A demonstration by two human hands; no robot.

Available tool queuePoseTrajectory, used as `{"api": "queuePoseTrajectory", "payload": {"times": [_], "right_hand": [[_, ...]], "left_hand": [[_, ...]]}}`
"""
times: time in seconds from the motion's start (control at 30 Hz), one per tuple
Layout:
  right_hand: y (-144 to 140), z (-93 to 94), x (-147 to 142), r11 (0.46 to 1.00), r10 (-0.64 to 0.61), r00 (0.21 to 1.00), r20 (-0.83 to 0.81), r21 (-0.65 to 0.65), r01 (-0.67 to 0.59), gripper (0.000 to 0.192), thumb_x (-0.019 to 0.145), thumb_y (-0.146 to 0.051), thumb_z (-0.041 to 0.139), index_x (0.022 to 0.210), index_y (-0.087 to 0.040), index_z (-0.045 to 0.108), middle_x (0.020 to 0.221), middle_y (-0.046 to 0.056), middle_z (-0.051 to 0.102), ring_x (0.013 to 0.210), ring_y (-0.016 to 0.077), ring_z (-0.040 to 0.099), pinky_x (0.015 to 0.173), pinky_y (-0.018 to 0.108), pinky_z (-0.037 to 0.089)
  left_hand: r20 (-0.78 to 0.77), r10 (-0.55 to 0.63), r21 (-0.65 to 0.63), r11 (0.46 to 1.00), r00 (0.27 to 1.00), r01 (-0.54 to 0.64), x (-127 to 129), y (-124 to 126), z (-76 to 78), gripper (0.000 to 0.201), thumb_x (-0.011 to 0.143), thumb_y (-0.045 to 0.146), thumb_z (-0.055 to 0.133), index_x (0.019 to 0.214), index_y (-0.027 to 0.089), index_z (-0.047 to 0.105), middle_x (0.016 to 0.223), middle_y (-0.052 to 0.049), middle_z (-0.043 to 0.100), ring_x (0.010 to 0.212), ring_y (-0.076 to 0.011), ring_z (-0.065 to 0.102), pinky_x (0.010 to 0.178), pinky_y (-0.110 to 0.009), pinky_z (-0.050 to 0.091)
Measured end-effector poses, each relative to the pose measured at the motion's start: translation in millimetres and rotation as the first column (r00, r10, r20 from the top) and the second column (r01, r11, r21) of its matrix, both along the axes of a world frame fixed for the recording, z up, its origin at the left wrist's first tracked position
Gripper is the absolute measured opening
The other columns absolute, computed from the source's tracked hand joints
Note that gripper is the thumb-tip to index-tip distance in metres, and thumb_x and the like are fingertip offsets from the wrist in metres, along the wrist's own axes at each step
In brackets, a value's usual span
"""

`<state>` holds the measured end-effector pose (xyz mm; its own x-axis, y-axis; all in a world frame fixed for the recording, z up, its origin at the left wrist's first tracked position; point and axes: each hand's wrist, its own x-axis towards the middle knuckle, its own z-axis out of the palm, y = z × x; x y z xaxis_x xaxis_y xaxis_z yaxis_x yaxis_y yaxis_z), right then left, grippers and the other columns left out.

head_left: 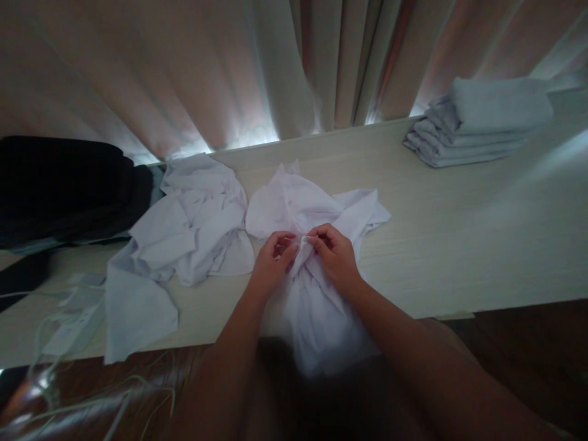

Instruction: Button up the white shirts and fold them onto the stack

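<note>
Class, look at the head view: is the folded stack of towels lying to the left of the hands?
No, the folded towels lie far right on the table, while both hands pinch the white shirt.

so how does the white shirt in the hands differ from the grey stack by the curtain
The shirt is white, the stack grey. The shirt lies crumpled and spread open, hanging over the table's near edge; the stack is neatly folded and piled at the far right. Both hands, left and right, pinch the shirt at its middle; nothing touches the stack. Both are cloth on the same table.
</note>
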<state>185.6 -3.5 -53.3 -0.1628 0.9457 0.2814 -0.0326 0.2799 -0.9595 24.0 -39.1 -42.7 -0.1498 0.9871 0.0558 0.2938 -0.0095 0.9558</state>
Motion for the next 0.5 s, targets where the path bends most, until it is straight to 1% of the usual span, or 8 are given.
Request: {"api": "queuePoseTrajectory", "payload": {"times": [0.07,0.13,0.2,0.3,0.37,0.4,0.5], "right_hand": [[-0.2,-0.2,-0.8,0.998,0.046,0.999,-0.023,-0.030,-0.046,0.006,0.089,-0.028,0.067,0.087,-0.022,0.067,0.084,0.000,0.064,0.078,0.0160,0.058,0.072,0.029,0.044],[-1.9,-0.4,-2.6,0.995,0.096,0.994,-0.056,-0.032,-0.098,0.007,0.088,-0.028,0.068,0.087,-0.022,0.066,0.085,0.000,0.063,0.078,0.0158,0.057,0.071,0.028,0.044],[-3.7,-0.7,-4.3,0.992,0.120,0.988,-0.095,-0.028,-0.123,0.007,0.089,-0.029,0.067,0.087,-0.022,0.065,0.086,0.000,0.062,0.079,0.0156,0.056,0.072,0.028,0.043],[-4.2,-1.7,-5.5,0.991,0.119,0.984,-0.133,-0.040,-0.125,0.007,0.090,-0.029,0.065,0.087,-0.022,0.064,0.084,-0.001,0.059,0.078,0.0154,0.054,0.071,0.028,0.042],[-3.2,-2.6,-5.2,0.990,0.125,0.980,-0.153,-0.043,-0.133,0.007,0.091,-0.028,0.064,0.087,-0.023,0.064,0.082,-0.001,0.057,0.076,0.0150,0.053,0.070,0.028,0.041],[-2.6,-3.2,-5.0,0.990,0.127,0.978,-0.164,-0.033,-0.135,0.007,0.091,-0.028,0.065,0.087,-0.023,0.064,0.083,-0.001,0.056,0.076,0.0148,0.053,0.070,0.028,0.041],[-1.0,-6.0,-4.4,0.992,0.122,0.972,-0.203,-0.003,-0.126,0.008,0.090,-0.030,0.066,0.086,-0.023,0.063,0.090,0.000,0.054,0.076,0.0141,0.052,0.069,0.027,0.042]], "left_hand": [[-0.040,-0.029,0.044,0.999,0.999,0.031,0.9,0.0,-2.4,0.036,0.086,0.030,0.063,0.121,0.024,0.063,0.097,-0.004,0.067,0.071,-0.0127,0.059,0.061,-0.024,0.049],[-0.078,-0.070,0.071,0.995,0.994,0.075,3.7,0.4,-5.0,0.042,0.087,0.023,0.059,0.129,0.026,0.059,0.099,-0.004,0.067,0.075,-0.0133,0.060,0.064,-0.024,0.049],[-0.103,-0.102,0.082,0.991,0.989,0.110,7.0,0.9,-7.0,0.043,0.087,0.020,0.057,0.130,0.026,0.060,0.100,-0.004,0.067,0.078,-0.0138,0.060,0.066,-0.024,0.049],[-0.101,-0.094,0.098,0.990,0.990,0.104,11.2,1.4,-6.8,0.043,0.087,0.021,0.059,0.130,0.026,0.060,0.098,-0.004,0.066,0.077,-0.0140,0.060,0.067,-0.024,0.048],[-0.105,-0.066,0.104,0.992,0.992,0.077,13.8,0.9,-3.2,0.038,0.087,0.022,0.059,0.125,0.025,0.063,0.092,-0.002,0.066,0.074,-0.0139,0.059,0.066,-0.024,0.047],[-0.106,-0.033,0.105,0.994,0.994,0.044,15.0,0.3,-0.5,0.032,0.087,0.022,0.059,0.118,0.024,0.066,0.088,-0.002,0.066,0.072,-0.0137,0.059,0.065,-0.024,0.047],[-0.066,0.124,0.096,0.988,0.990,-0.117,17.3,-1.4,9.0,0.012,0.086,0.023,0.060,0.095,0.020,0.068,0.076,0.000,0.065,0.067,-0.0131,0.057,0.061,-0.023,0.045]]}}
